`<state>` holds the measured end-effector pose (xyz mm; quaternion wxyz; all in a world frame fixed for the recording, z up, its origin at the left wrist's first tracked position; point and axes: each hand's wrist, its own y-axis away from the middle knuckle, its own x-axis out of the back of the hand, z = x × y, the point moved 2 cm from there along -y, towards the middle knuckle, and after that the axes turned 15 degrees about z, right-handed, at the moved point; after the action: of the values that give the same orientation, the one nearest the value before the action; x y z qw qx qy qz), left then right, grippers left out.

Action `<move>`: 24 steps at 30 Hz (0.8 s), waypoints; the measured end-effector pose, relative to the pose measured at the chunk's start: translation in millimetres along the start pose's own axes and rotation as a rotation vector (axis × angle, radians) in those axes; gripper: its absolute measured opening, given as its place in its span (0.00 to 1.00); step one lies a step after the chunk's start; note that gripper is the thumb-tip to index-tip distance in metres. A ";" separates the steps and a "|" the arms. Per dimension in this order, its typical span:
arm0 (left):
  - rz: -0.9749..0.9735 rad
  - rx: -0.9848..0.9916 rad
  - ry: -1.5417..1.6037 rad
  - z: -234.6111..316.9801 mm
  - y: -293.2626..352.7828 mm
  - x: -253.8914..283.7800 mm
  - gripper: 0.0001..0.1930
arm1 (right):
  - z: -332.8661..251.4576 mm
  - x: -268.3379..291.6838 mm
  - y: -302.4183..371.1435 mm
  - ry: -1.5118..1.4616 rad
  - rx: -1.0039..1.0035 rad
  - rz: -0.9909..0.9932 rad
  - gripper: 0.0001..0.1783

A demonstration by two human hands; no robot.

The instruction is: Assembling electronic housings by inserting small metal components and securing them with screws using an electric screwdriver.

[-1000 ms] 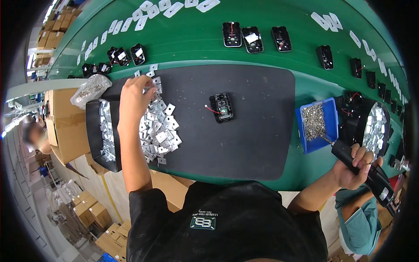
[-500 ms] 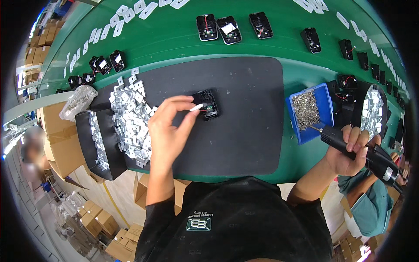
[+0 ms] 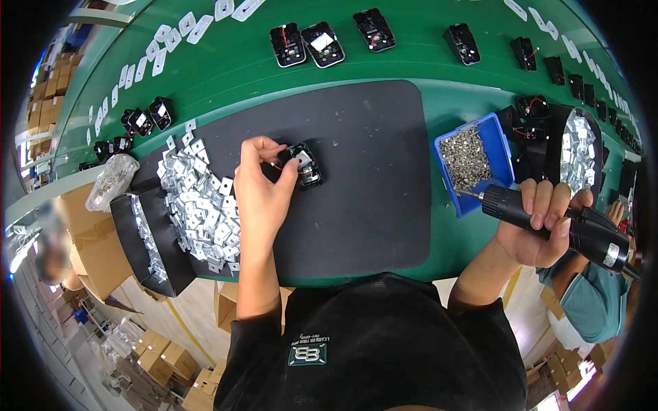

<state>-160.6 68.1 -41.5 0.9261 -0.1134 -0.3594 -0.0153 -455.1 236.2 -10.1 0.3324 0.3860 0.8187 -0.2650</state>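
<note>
On the dark mat lies a small black plastic housing (image 3: 310, 172) with a red wire at its left. My left hand (image 3: 264, 188) is at its left edge, thumb and fingers closing on a small metal plate (image 3: 302, 158) that sits inside the housing; the fingertips hide part of it. My right hand (image 3: 538, 229) is wrapped around a black electric screwdriver (image 3: 510, 205). The screwdriver's bit points left, its tip at the near edge of a blue bin (image 3: 504, 147) of loose screws (image 3: 466, 156).
A heap of metal plates (image 3: 199, 205) covers the mat's left side, beside a black box (image 3: 181, 270) of plates. Several black housings (image 3: 373, 31) and white flat pieces (image 3: 200, 29) lie on the green surface beyond. Another person in a teal sleeve (image 3: 596, 301) is at right.
My left hand has lowered the metal plate from above the housing into it. The screwdriver's tip stays by the screws. The whole view has shifted slightly.
</note>
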 end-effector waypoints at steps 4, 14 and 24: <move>-0.093 0.033 -0.012 8.2 -7.8 -1.7 0.16 | 5.5 -21.7 1.1 -0.076 -0.028 0.028 0.22; -0.236 -0.541 0.337 84.2 41.5 -28.9 0.25 | 6.3 -42.6 5.7 -0.175 -0.165 -0.199 0.30; -0.243 -0.573 0.493 84.5 46.4 -37.2 0.12 | 10.7 -54.8 12.0 -0.206 -0.196 -0.164 0.25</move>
<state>-239.1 130.0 -15.2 0.9069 -0.3170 -0.1182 -0.2511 -415.4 210.6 22.0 0.4280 0.2542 0.8310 -0.2483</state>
